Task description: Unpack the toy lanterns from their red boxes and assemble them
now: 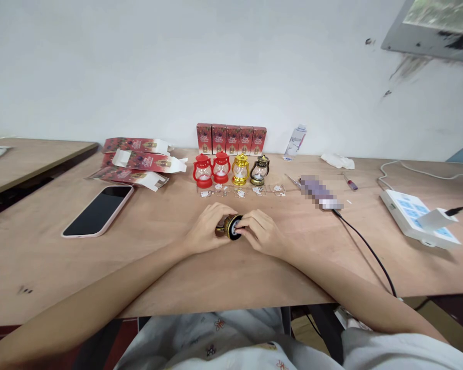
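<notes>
My left hand (209,229) is closed around a small black and gold lantern (227,226), which lies on its side with its round base turned to the right. At that base the fingertips of my right hand (261,232) are pinched together; whether they hold a small part is hidden. Beyond my hands stands a row of small lanterns: two red ones (203,172), a gold one (240,170) and a dark bronze one (259,170). In front of that row lie several little groups of small white and metal parts (239,192).
Several upright red boxes (231,140) line the wall beside a clear bottle (295,141). Unfolded cartons (139,162) and a phone (99,210) lie left. Rightward are a pixelated object (319,192) with a black cable, a screwdriver (350,182), crumpled tissue (337,161) and a power strip (419,218).
</notes>
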`<state>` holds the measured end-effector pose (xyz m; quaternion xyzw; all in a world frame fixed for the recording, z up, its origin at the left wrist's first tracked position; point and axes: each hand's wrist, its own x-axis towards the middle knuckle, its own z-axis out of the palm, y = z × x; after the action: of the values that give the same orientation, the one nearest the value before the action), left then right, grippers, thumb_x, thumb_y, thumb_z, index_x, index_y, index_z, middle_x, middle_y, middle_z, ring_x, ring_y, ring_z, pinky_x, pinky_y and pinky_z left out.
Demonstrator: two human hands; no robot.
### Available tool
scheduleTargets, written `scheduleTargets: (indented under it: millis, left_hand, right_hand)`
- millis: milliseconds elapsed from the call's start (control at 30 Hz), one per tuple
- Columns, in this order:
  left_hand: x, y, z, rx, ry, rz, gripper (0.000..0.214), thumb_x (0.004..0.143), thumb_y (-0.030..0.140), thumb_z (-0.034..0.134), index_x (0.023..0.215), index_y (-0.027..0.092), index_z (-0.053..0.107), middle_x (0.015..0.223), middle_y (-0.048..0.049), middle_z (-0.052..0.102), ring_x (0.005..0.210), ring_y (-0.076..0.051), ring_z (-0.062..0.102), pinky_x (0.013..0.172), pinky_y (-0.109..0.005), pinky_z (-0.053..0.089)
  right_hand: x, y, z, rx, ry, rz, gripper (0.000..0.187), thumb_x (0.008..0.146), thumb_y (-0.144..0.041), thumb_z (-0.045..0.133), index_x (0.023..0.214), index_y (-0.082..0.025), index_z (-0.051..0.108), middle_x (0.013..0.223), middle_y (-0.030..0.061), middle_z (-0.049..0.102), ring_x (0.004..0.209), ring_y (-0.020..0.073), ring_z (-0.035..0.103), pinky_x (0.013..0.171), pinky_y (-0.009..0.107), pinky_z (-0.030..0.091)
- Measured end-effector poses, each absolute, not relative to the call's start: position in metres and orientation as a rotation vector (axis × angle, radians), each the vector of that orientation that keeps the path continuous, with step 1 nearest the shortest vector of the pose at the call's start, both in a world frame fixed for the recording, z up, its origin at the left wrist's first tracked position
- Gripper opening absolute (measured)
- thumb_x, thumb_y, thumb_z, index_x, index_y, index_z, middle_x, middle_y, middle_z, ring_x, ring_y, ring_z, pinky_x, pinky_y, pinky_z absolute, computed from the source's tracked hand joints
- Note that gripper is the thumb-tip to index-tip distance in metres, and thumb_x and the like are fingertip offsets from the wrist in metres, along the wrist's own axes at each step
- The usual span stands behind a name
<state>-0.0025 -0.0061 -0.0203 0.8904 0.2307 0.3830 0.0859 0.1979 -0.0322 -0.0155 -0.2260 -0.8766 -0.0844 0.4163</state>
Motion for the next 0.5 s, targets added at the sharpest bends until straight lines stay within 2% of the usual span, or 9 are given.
scheduleTargets:
  millis: [267,500]
  left_hand:
    - [-0.0023,-0.0056,-0.0197,2.670,0.701,1.094,0.037,0.076,0.030,0.065,0.108,0.020,0.048,0.102,-0.0079,0.062,0.097,-0.022,0.057,0.084,-0.037,0.045]
    - [-0.0025,-0.0066,-0.0192,2.670,0.706,1.053,0.035,0.077,0.031,0.064,0.107,0.021,0.049,0.103,-0.0075,0.062,0.098,-0.022,0.057,0.085,-0.037,0.044]
  right_hand:
    - [0.1998,-0.0301,-0.0181,-0.539,-2.211,-0.209,0.012,0.089,-0.016,0.049,0.081,-0.019,0.058,0.075,0.0046,0.064,0.067,0.0152,0.053,0.061,0.029,0.039]
    - [0.1992,-0.0302,-0.0164,-0.525,-2.223,-0.194,0.012,0.090,-0.015,0.047,0.084,-0.019,0.056,0.075,0.0042,0.063,0.067,0.0154,0.053,0.061,0.029,0.039]
